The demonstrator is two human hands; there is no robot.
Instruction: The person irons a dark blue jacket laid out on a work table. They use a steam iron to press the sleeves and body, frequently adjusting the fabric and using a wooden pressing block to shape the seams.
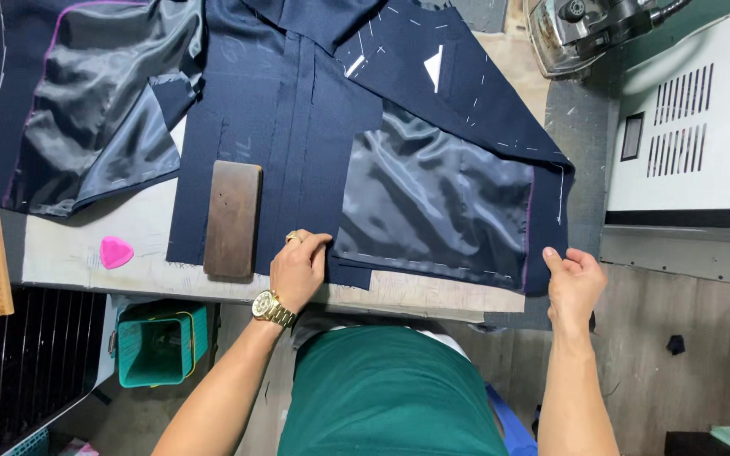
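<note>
My left hand point(299, 267) presses flat on the jacket point(297, 127) on the desk point(69, 245); my right hand point(574, 283) pinches its hem corner.

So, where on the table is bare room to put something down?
Bare pale tabletop lies around the pink chalk, between the grey lining and the brown wooden block. The navy cloth crowds the rest, both hands at its near edge.

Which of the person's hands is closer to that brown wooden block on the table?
Left. The left hand lies flat on the navy cloth just right of the wooden block. The right hand pinches the cloth's far right corner, well away from the block.
</note>
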